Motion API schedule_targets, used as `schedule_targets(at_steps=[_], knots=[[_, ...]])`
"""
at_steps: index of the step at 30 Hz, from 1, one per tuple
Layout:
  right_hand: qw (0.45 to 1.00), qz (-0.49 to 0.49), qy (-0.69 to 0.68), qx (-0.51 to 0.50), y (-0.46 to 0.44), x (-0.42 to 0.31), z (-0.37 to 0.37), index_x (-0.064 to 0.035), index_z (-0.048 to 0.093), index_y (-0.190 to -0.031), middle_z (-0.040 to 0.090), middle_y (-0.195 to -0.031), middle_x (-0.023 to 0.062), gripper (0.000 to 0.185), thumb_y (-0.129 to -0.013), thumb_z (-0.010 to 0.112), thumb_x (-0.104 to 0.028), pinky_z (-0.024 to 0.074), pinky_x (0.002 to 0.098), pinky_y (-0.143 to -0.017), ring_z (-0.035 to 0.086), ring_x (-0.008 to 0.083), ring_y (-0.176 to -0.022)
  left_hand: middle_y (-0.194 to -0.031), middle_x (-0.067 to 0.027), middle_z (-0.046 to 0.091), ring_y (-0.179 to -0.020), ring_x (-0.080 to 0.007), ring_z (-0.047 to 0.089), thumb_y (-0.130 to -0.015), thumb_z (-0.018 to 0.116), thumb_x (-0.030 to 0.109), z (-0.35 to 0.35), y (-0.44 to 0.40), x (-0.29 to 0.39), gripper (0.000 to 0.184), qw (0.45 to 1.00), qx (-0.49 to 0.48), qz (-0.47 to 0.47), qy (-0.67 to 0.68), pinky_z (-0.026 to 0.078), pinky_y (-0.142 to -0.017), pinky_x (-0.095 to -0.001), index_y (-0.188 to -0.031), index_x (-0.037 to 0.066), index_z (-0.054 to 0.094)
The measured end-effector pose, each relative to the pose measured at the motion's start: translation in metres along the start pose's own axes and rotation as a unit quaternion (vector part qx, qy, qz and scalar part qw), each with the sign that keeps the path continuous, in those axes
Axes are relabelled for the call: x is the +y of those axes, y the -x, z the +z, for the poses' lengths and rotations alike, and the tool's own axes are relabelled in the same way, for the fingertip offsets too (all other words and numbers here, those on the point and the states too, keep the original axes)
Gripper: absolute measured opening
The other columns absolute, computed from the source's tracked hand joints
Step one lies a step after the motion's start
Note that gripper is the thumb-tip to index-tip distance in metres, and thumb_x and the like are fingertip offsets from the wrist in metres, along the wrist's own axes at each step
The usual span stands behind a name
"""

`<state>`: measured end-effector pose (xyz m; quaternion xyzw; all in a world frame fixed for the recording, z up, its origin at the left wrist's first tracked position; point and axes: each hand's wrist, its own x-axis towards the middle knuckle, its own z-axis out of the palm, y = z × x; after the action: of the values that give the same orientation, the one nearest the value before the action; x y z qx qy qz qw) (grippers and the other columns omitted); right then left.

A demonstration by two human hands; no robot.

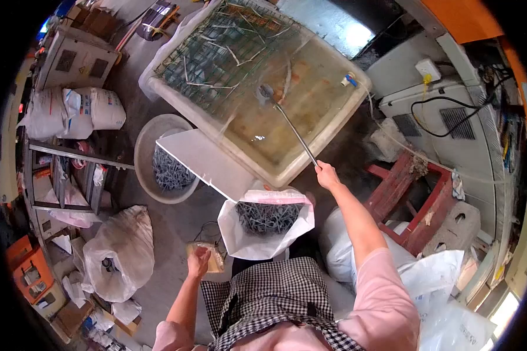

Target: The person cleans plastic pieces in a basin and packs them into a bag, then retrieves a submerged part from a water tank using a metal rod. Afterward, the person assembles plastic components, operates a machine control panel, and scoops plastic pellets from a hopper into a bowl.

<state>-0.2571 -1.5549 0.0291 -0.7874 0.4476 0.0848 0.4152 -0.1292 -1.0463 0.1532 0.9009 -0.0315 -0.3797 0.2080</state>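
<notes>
My right hand (327, 174) is closed around the metal handle of a long-handled scoop (294, 130). Its head lies in the cloudy water of a large white tub (328, 149). A green wire grid (202, 69) with pale strips on it covers the tub's far left part. Low on the left, my left hand (199, 261) is beside or on a small tan block-like thing (215, 261); its fingers are largely hidden. Between the tub and my apron stands an open white sack (255, 250) full of grey strip-like pieces (266, 219).
A white board (208, 161) slopes from the tub's near edge. Left of it is a round basin (143, 169) with similar grey pieces. A metal frame (70, 207) and a bulging sack (123, 245) stand left; a red stand (413, 199) and concrete blocks (454, 228) stand right.
</notes>
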Motion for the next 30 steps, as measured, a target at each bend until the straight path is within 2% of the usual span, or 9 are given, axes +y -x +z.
schedule_targets(at_steps=[3, 9, 11, 13, 15, 18, 22, 27, 30], knots=[[0.994, 0.044, -0.061, -0.081, -0.033, -0.010, 0.018, -0.0020, 0.057, -0.105, 0.059, -0.093, 0.0265, 0.027, -0.087, 0.049, -0.021, 0.0451, 0.0450, -0.080, 0.054, 0.0433, -0.095, -0.096, -0.0158, 0.065, -0.091, -0.0255, 0.063, -0.080, 0.063, 0.026, 0.001, 0.012, 0.019, 0.034, 0.999, -0.023, -0.048, 0.010, 0.048, -0.079, -0.0320, -0.101, 0.000, 0.060], [0.986, -0.064, -0.154, 0.025, -0.126, -0.004, 0.087, -0.0041, 0.057, -0.106, 0.058, -0.091, 0.0272, 0.026, -0.088, 0.048, -0.021, 0.0449, 0.0436, -0.075, 0.056, 0.0418, -0.089, -0.098, -0.0189, 0.064, -0.093, -0.0280, 0.062, -0.081, 0.062, 0.026, 0.023, 0.009, 0.020, 0.036, 0.998, -0.025, -0.050, 0.009, 0.048, -0.080, -0.0338, -0.104, -0.001, 0.059], [0.988, -0.025, -0.134, -0.067, -0.133, -0.036, 0.070, -0.0003, 0.053, -0.119, 0.060, -0.109, 0.0197, 0.038, -0.088, 0.053, -0.021, 0.0429, 0.0315, -0.087, 0.058, 0.0271, -0.102, -0.098, -0.0198, 0.064, -0.094, -0.0280, 0.062, -0.080, 0.062, 0.023, 0.029, 0.008, 0.017, 0.034, 0.998, -0.021, -0.053, -0.023, 0.048, -0.080, -0.0333, -0.104, -0.001, 0.059], [0.984, -0.026, -0.166, -0.057, -0.158, -0.030, 0.090, -0.0004, 0.052, -0.120, 0.059, -0.110, 0.0201, 0.038, -0.088, 0.053, -0.021, 0.0429, 0.0307, -0.087, 0.058, 0.0255, -0.102, -0.097, -0.0193, 0.064, -0.092, -0.0287, 0.063, -0.080, 0.063, 0.021, 0.037, 0.008, 0.022, 0.032, 0.999, -0.007, -0.051, -0.014, 0.048, -0.079, -0.0338, -0.103, -0.001, 0.059], [0.974, -0.116, -0.191, 0.018, -0.181, -0.026, 0.110, -0.0005, 0.056, -0.106, 0.060, -0.090, 0.0235, 0.027, -0.088, 0.050, -0.020, 0.0455, 0.0387, -0.073, 0.057, 0.0395, -0.086, -0.096, -0.0181, 0.065, -0.090, -0.0291, 0.063, -0.080, 0.064, 0.021, 0.047, 0.006, 0.020, 0.030, 0.998, 0.016, -0.050, -0.019, 0.048, -0.077, -0.0350, -0.100, 0.000, 0.060], [0.973, -0.093, -0.210, -0.006, -0.211, -0.013, 0.130, -0.0029, 0.054, -0.110, 0.060, -0.091, 0.0244, 0.028, -0.089, 0.050, -0.021, 0.0455, 0.0401, -0.073, 0.056, 0.0410, -0.087, -0.094, -0.0172, 0.065, -0.088, -0.0298, 0.063, -0.080, 0.063, 0.023, 0.054, 0.012, 0.017, 0.029, 0.996, 0.034, -0.071, -0.030, 0.049, -0.075, -0.0365, -0.099, 0.002, 0.060], [0.973, -0.185, -0.134, 0.025, -0.171, 0.021, 0.109, -0.0055, 0.048, -0.121, 0.058, -0.094, 0.0262, 0.034, -0.091, 0.045, -0.022, 0.0442, 0.0458, -0.072, 0.055, 0.0421, -0.088, -0.093, -0.0169, 0.065, -0.088, -0.0300, 0.063, -0.080, 0.063, 0.022, 0.052, 0.016, 0.002, 0.027, 0.994, 0.008, -0.101, -0.030, 0.048, -0.075, -0.0363, -0.098, 0.003, 0.061], [0.982, -0.112, 0.153, 0.002, 0.011, 0.108, 0.006, -0.0176, 0.034, -0.135, 0.058, -0.073, 0.0242, 0.045, -0.092, 0.045, -0.026, 0.0454, 0.0507, -0.061, 0.057, 0.0422, -0.068, -0.094, -0.0163, 0.065, -0.087, -0.0303, 0.063, -0.082, 0.061, 0.025, 0.036, 0.012, 0.023, 0.027, 0.995, -0.036, -0.073, -0.064, 0.048, -0.076, -0.0351, -0.096, 0.002, 0.063], [0.969, -0.085, 0.234, 0.008, 0.120, 0.146, -0.050, -0.0198, 0.033, -0.136, 0.061, -0.076, 0.0202, 0.047, -0.091, 0.046, -0.023, 0.0466, 0.0477, -0.057, 0.058, 0.0399, -0.065, -0.092, -0.0161, 0.065, -0.085, -0.0282, 0.063, -0.081, 0.061, 0.026, 0.025, 0.015, 0.053, 0.029, 0.997, -0.038, -0.046, -0.046, 0.048, -0.074, -0.0341, -0.098, 0.002, 0.062]])
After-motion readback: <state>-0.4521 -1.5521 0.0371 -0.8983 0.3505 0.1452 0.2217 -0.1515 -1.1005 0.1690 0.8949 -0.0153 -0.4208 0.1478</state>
